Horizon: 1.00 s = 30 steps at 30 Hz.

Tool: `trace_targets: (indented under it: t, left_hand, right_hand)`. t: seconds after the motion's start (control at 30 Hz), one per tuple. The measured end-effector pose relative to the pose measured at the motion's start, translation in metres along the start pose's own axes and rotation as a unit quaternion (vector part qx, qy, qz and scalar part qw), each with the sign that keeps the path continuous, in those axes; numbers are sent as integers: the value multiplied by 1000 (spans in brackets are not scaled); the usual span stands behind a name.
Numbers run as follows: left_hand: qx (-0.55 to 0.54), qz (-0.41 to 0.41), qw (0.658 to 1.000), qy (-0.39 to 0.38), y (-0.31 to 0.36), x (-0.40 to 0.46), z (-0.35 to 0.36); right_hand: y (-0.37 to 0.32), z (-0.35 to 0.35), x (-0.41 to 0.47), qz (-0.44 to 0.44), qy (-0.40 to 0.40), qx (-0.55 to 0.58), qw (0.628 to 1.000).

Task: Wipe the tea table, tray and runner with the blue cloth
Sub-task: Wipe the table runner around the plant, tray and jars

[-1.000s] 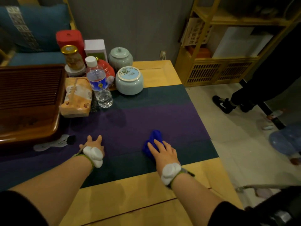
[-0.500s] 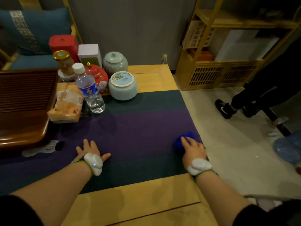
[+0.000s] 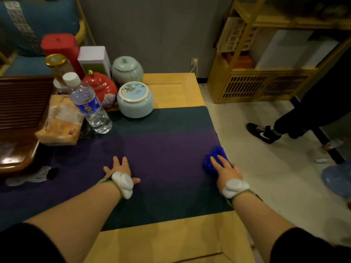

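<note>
The blue cloth (image 3: 213, 158) lies bunched at the right edge of the purple and dark green runner (image 3: 161, 149). My right hand (image 3: 225, 169) presses down on it, fingers over the cloth. My left hand (image 3: 120, 168) rests flat on the runner's purple band with its fingers spread and nothing in it. The runner covers the yellow wooden tea table (image 3: 171, 242). The dark wooden tea tray (image 3: 19, 118) sits at the left, partly cut off by the frame.
At the back left stand a water bottle (image 3: 88, 105), a tissue pack (image 3: 60, 122), two pale green lidded jars (image 3: 134, 100), a red pot (image 3: 100, 86) and boxes. A wooden shelf (image 3: 266, 80) and another person's legs and shoe (image 3: 264, 132) are on the floor at right.
My right hand slid the blue cloth from the runner's middle to its right edge. My left hand stayed flat on the runner.
</note>
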<state>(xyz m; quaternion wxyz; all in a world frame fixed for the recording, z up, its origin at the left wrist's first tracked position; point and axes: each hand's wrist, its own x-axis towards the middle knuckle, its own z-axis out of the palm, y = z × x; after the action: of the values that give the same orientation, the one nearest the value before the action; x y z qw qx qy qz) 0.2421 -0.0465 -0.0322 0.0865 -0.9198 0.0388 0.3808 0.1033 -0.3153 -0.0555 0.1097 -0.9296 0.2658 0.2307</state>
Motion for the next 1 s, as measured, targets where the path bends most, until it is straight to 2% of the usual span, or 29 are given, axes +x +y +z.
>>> trace_targets:
  t: [0.1, 0.17, 0.27, 0.37, 0.47, 0.57, 0.67, 0.73, 0.83, 0.93, 1.0]
  left_hand:
    - [-2, -3, 1000, -4, 1, -2, -1]
    - [-2, -3, 1000, 0, 1, -2, -2]
    - [3, -6, 1000, 5, 2, -3, -3]
    - [9, -6, 1000, 10, 3, -2, -4]
    - [8, -9, 1000, 8, 2, -1, -4]
    - [-11, -13, 1000, -3, 1, 1, -4]
    - [-38, -11, 999, -12, -3, 4, -2]
    - [-40, -11, 999, -13, -2, 4, -1]
    - [-35, -13, 999, -14, -2, 5, -2]
    - [-28, -16, 999, -10, 0, 4, -1]
    - [-25, -16, 1000, -9, 0, 4, -1]
  right_hand:
    - [-17, -7, 5, 0, 25, 5, 1000]
    - [-45, 0, 3, -58, 48, 6, 997]
    - [-77, 26, 1, -174, 39, -25, 984]
    - [-69, 30, 14, -199, 44, -52, 978]
    - [-41, 13, 28, -144, 48, -54, 987]
    - [-20, -15, 38, -73, 3, -43, 996]
    - [-25, -38, 43, -6, -56, -46, 997]
    - [-44, -43, 43, 13, -33, -52, 998]
    - [-87, -32, 40, -72, 6, -51, 996]
    - [-110, -6, 38, -197, -26, -62, 978]
    - [-102, 2, 43, -225, -17, -68, 972]
